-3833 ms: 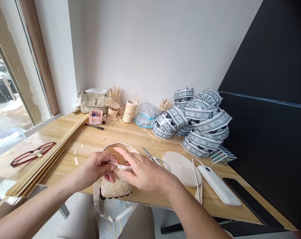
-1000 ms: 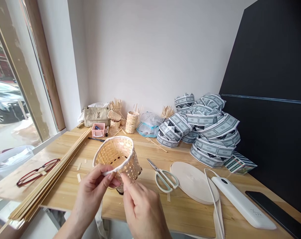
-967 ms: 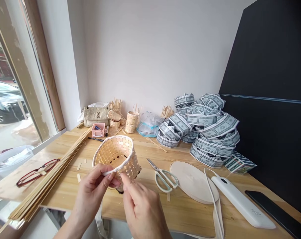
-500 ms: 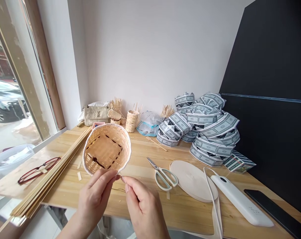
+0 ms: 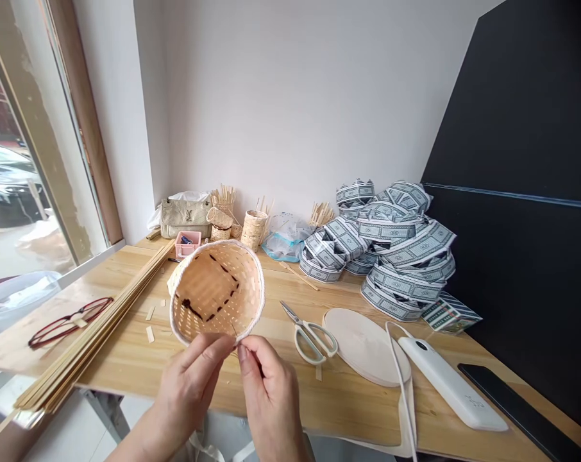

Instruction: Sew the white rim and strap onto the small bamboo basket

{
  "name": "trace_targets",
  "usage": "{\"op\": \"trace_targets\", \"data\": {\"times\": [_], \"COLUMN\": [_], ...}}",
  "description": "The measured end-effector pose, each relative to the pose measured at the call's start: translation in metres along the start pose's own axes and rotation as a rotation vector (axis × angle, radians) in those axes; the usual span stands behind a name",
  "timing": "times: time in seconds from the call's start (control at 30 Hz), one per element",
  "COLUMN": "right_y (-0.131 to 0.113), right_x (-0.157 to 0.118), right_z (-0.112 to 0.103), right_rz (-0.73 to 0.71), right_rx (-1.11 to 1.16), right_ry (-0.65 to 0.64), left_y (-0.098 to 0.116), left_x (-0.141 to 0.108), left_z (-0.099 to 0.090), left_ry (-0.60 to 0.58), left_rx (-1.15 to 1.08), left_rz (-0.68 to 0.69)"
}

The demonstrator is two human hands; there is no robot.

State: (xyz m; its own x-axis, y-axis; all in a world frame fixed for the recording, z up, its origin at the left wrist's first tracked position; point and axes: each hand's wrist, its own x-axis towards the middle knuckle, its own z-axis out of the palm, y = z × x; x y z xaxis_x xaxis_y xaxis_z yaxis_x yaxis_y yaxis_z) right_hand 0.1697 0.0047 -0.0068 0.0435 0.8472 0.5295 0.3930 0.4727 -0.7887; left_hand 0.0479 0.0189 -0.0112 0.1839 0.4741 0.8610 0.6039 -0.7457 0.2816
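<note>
A round woven basket (image 5: 208, 289) with a white wrapped rim is tilted so its inside faces me, and dark stitches form a square on its bottom. My left hand (image 5: 194, 372) pinches the lower edge of the rim between thumb and fingers. Close beside it, my right hand (image 5: 269, 385) is closed with thumb and forefinger pressed together at the rim. What its fingertips hold is too small to make out. A thin dark tip shows inside the basket just above the fingers.
On the wooden table (image 5: 175, 378) lie scissors (image 5: 310, 333), a coil of flat band (image 5: 367, 346), a white power bank (image 5: 454, 385), a black phone (image 5: 516, 404), red glasses (image 5: 72, 321) and long strips (image 5: 98, 321). Patterned rolls (image 5: 406, 250), small baskets (image 5: 254, 229) and a handbag (image 5: 185, 218) stand behind.
The basket has shifted right and turned slightly, uncovering a pink box behind it. My right hand has moved up against the rim, and the pale thread stretched between the hands no longer shows.
</note>
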Motion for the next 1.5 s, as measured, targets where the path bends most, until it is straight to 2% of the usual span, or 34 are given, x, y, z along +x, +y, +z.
{"op": "trace_targets", "data": {"times": [0.1, 0.23, 0.37, 0.5, 0.7, 0.77, 0.87, 0.93, 1.0, 1.13, 1.23, 1.4, 1.5], "right_y": [-0.002, -0.001, 0.003, 0.0, -0.008, -0.009, -0.012, -0.016, -0.022, -0.028, -0.024, -0.02, -0.023], "right_x": [0.0, -0.002, -0.002, 0.003, 0.007, 0.008, 0.014, 0.023, 0.033, 0.046, 0.048, 0.044, 0.045], "right_z": [-0.002, 0.001, 0.006, 0.003, -0.007, -0.014, -0.029, -0.036, -0.038, -0.029, -0.023, -0.026, -0.036], "right_rz": [-0.049, -0.121, -0.107, -0.107, 0.226, 0.265, 0.107, -0.017, -0.053, 0.011, 0.094, 0.285, 0.397], "right_rx": [-0.042, -0.199, -0.264, -0.234, -0.014, -0.006, -0.172, -0.265, -0.334, -0.417, -0.276, 0.274, 0.626], "right_ry": [-0.015, 0.096, 0.17, 0.045, -0.183, -0.232, -0.103, -0.059, -0.148, -0.389, -0.447, -0.196, -0.185], "left_y": [-0.005, -0.003, -0.003, -0.007, -0.018, -0.022, -0.026, -0.027, -0.027, -0.025, -0.023, -0.017, -0.012], "left_x": [-0.005, -0.008, -0.009, -0.013, -0.02, -0.019, -0.017, -0.016, -0.018, -0.022, -0.023, -0.018, -0.006], "left_z": [-0.001, 0.001, 0.006, 0.009, 0.01, 0.008, 0.003, 0.001, 0.0, -0.002, -0.005, -0.013, -0.019], "left_ry": [-0.009, -0.036, -0.051, -0.126, -0.183, -0.157, -0.111, -0.128, -0.185, -0.319, -0.4, -0.41, -0.355], "left_rx": [0.025, 0.009, 0.004, 0.002, -0.02, -0.025, 0.0, 0.013, 0.018, 0.069, 0.095, 0.015, -0.152], "left_rz": [0.042, 0.048, 0.036, 0.044, 0.04, 0.039, 0.04, 0.053, 0.071, 0.139, 0.174, 0.195, 0.056]}}
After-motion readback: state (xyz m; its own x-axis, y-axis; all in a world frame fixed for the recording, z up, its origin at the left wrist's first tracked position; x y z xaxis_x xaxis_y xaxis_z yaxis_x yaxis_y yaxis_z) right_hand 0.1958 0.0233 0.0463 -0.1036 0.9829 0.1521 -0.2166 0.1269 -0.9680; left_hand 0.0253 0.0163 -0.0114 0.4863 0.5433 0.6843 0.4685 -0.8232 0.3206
